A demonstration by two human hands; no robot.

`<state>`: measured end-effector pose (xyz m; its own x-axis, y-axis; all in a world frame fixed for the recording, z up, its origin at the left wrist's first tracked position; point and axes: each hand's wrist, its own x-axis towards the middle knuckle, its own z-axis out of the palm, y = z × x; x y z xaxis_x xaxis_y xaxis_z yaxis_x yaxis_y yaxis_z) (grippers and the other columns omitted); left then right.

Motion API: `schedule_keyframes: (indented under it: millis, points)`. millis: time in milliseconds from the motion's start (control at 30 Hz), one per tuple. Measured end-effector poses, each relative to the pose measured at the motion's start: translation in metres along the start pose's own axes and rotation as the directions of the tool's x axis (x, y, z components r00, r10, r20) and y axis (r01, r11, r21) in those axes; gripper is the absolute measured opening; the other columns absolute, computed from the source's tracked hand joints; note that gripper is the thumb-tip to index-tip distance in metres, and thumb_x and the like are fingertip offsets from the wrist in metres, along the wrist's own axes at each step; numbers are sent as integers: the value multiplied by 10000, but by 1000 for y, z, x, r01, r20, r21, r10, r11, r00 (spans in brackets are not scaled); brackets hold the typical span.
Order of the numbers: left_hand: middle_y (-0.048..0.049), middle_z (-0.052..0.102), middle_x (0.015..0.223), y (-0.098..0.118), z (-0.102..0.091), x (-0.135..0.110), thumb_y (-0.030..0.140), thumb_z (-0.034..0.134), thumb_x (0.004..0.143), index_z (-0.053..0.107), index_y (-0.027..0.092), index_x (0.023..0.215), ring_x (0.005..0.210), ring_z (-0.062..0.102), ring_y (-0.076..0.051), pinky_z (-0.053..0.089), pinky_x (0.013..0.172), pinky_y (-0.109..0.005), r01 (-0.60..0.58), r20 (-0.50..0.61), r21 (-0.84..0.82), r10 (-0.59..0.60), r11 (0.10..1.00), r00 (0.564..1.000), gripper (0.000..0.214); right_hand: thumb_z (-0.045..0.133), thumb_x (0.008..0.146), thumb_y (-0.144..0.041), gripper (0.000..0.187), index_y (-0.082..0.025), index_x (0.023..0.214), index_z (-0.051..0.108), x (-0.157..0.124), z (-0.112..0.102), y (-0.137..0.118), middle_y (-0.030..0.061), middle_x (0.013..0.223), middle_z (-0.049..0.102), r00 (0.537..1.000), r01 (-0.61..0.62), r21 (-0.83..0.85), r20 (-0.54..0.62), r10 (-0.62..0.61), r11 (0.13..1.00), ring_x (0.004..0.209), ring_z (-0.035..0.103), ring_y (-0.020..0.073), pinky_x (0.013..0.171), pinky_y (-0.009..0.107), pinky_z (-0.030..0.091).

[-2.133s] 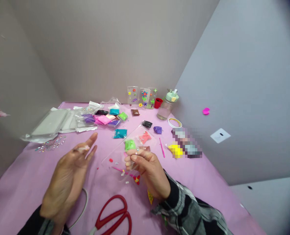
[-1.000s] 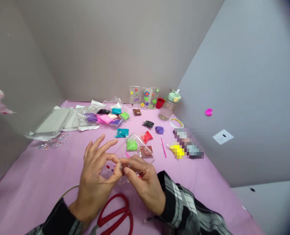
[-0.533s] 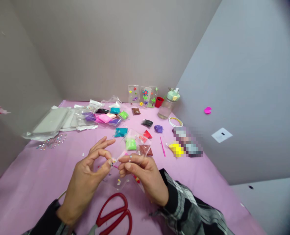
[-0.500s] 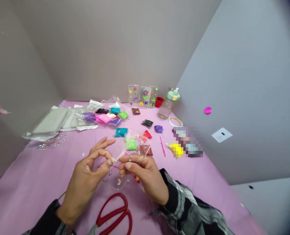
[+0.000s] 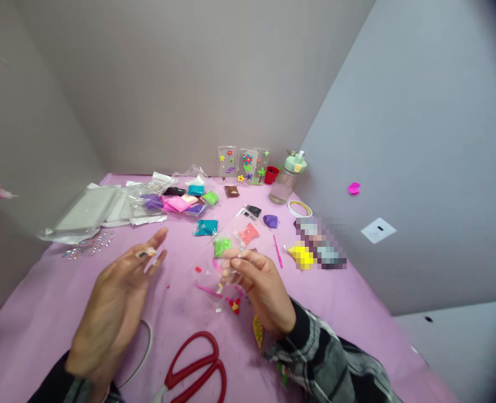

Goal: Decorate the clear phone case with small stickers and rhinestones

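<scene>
A clear phone case [image 5: 231,226], with a camera cutout at its far end, is gripped near its close edge by my right hand [image 5: 258,280]. Through the case I see a green packet [image 5: 222,247] and a reddish packet [image 5: 248,234]. My left hand [image 5: 119,302] hovers apart from the case, on the left. At its thumb tip is a tiny white, yellow and dark piece [image 5: 147,253], too small to name; the other fingers are stretched out. Below the case lies a red flower shape [image 5: 234,305], near a yellow leaf-shaped piece [image 5: 258,331].
Red-handled scissors [image 5: 195,375] lie in front, near a white ring [image 5: 147,341]. Packaged cases [image 5: 86,210], rhinestones [image 5: 90,244] and colored packets [image 5: 178,202] cover the back left. Decorated cases [image 5: 248,162], a red cup [image 5: 272,175] and a bottle [image 5: 283,187] stand behind.
My left hand has pulled away leftward from the case, with the tiny piece at its thumb. My right hand keeps its hold, and the case now lies tilted flatter into view.
</scene>
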<state>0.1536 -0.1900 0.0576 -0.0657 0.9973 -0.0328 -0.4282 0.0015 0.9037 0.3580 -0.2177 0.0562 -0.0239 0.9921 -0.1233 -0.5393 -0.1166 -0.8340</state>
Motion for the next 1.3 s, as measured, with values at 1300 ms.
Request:
schedule_keyframes:
  millis: [1300]
  points:
    - [-17, 599, 1177, -9, 17, -22, 246, 607, 896, 599, 242, 867, 1202, 534, -206, 359, 1099, -394, -485, 176, 608, 489, 628, 854, 30, 666, 835, -309, 242, -200, 1036, 744, 0, -7, 9, 49, 912, 759, 974, -16, -130, 223, 45, 991, 686, 666, 133, 724, 316, 555]
